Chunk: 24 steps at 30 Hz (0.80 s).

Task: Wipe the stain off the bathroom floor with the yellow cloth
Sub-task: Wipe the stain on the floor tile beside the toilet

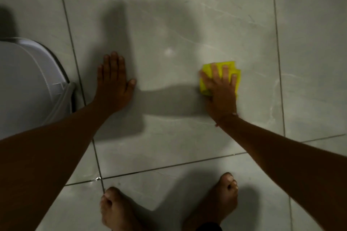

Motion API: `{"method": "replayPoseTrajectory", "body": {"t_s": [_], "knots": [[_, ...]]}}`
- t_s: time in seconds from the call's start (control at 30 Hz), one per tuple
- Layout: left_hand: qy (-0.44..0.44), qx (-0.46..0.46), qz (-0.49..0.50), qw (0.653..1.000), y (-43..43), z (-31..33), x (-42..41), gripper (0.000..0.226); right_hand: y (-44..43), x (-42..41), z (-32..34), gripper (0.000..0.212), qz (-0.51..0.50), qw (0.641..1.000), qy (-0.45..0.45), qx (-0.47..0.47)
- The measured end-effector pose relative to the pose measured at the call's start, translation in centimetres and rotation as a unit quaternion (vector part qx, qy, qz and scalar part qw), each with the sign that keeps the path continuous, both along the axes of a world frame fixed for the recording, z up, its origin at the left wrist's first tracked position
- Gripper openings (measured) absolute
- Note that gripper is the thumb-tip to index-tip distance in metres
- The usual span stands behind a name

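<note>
A folded yellow cloth (pixel 230 66) lies flat on the grey marbled floor tile (pixel 187 24), right of centre. My right hand (pixel 220 90) presses down on it with fingers spread, covering most of it. My left hand (pixel 113 84) rests palm down on the same tile, fingers apart, holding nothing. A small pale smudge (pixel 168 51) shows on the tile between and a little beyond the two hands; I cannot tell whether it is a stain or a light reflection.
A white toilet (pixel 28 84) stands at the left edge, close to my left forearm. Two bare feet (pixel 120 210) (pixel 219 202) stand at the bottom of the view. Dark grout lines (pixel 169 166) cross the floor.
</note>
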State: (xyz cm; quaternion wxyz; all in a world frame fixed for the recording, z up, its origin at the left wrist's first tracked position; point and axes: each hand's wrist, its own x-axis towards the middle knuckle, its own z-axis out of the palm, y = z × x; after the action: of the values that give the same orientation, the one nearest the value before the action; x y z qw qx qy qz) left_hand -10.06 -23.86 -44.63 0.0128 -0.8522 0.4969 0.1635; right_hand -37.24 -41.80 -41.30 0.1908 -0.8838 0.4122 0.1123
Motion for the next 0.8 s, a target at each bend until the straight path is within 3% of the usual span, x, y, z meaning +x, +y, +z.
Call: {"method": "replayPoseTrajectory", "body": {"t_s": [0.07,0.1,0.13,0.2,0.23,0.27,0.3,0.37,0.43,0.47,0.5,0.57,0.63,0.67,0.7,0.73,0.8], "knots": [[0.003,0.005,-0.001,1.0,-0.1,0.0,0.0,0.075,-1.2,-2.0,0.4,0.068,0.211,0.977,-0.012,0.017],[0.005,0.007,0.003,1.0,-0.2,0.1,0.1,0.075,-2.8,-3.0,0.4,0.065,0.241,0.97,-0.01,0.012],[0.006,0.008,0.005,1.0,-0.2,0.2,0.1,0.075,-4.5,-3.2,0.3,0.063,0.2,0.98,-0.006,0.005],[0.011,0.015,0.003,1.0,-0.2,0.2,0.1,0.076,-6.8,-1.7,0.1,0.07,-0.033,0.999,-0.002,0.002],[0.012,0.019,0.002,1.0,-0.2,0.1,0.0,0.076,-6.6,0.3,0.1,0.074,-0.143,0.99,0.003,-0.002],[0.012,0.022,0.003,1.0,-0.2,0.1,0.1,0.076,-5.6,2.4,0.2,0.074,-0.192,0.981,0.013,-0.011],[0.012,0.025,0.005,1.0,-0.2,0.2,0.1,0.076,-4.1,3.9,0.4,0.069,-0.17,0.985,0.015,-0.019],[0.008,0.025,0.006,1.0,-0.2,0.2,0.1,0.076,-0.7,3.4,0.2,0.058,0.046,0.999,-0.012,-0.009],[0.007,0.026,0.005,1.0,-0.3,0.4,0.0,0.075,0.6,-0.4,1.1,0.062,0.245,0.969,-0.026,0.018],[0.01,0.027,0.007,1.0,-0.4,0.4,0.0,0.075,-0.3,-2.4,1.4,0.063,0.266,0.963,-0.03,0.027],[0.014,0.029,0.009,0.999,-0.3,0.5,-0.1,0.075,-1.7,-3.7,1.4,0.06,0.228,0.973,-0.031,0.027],[0.015,0.028,0.009,0.999,-0.3,0.3,-0.1,0.076,-4.7,-3.3,1.0,0.059,0.041,0.999,-0.008,0.015],[0.012,0.022,0.007,1.0,-0.4,0.2,0.0,0.076,-6.9,0.4,0.3,0.081,-0.147,0.989,0.003,0.001],[0.013,0.022,0.009,1.0,-0.3,0.2,0.0,0.076,-7.0,2.6,0.4,0.085,-0.191,0.982,0.012,-0.001],[0.015,0.024,0.01,1.0,-0.3,0.3,0.0,0.076,-6.2,4.2,0.5,0.082,-0.177,0.984,0.022,-0.009],[0.017,0.028,0.008,0.999,-0.3,0.3,0.1,0.076,-4.9,4.7,0.2,0.076,-0.096,0.995,0.012,-0.026],[0.02,0.029,0.008,0.999,-0.4,0.5,0.0,0.077,-1.7,2.7,0.7,0.066,0.14,0.99,-0.021,-0.007]]}}
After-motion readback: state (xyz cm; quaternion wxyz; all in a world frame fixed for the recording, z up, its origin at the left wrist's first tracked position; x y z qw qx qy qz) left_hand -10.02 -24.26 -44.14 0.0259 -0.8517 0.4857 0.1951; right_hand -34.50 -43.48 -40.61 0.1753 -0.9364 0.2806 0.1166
